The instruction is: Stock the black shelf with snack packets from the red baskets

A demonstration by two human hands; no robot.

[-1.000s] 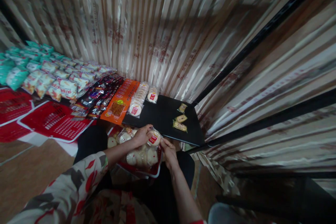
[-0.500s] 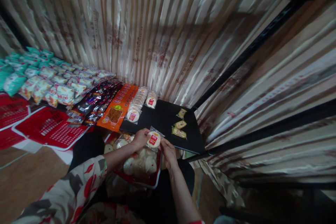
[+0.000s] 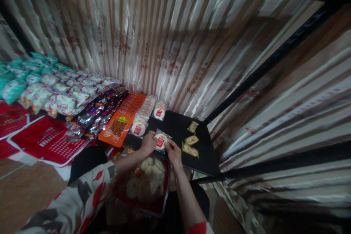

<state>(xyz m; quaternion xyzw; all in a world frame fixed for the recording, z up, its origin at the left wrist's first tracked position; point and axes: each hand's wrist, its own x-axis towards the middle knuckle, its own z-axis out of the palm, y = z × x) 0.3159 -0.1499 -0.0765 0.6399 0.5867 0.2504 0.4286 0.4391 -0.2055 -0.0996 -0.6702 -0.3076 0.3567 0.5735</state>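
Both my hands hold one clear-wrapped round white cake with a red label (image 3: pixel 161 141) just above the near edge of a black board (image 3: pixel 178 131). My left hand (image 3: pixel 148 142) pinches its left side and my right hand (image 3: pixel 172 151) grips its right side. Below my forearms a red basket (image 3: pixel 160 208) holds several more of the same wrapped cakes (image 3: pixel 146 182). On the board, a row of such cakes (image 3: pixel 142 115) lies at the left and three small yellow packets (image 3: pixel 191 140) lie at the right.
An orange snack pack (image 3: pixel 123 119), dark foil packets (image 3: pixel 100 111) and rows of white and teal bags (image 3: pixel 41 84) lie along the striped curtain (image 3: pixel 153 36). Red perforated baskets (image 3: pixel 46 140) lie flat on the floor at the left. Dark rails (image 3: pixel 263 69) cross the curtain at the right.
My hands have lifted the wrapped cake out of the red basket and carried it forward to the near edge of the black board.
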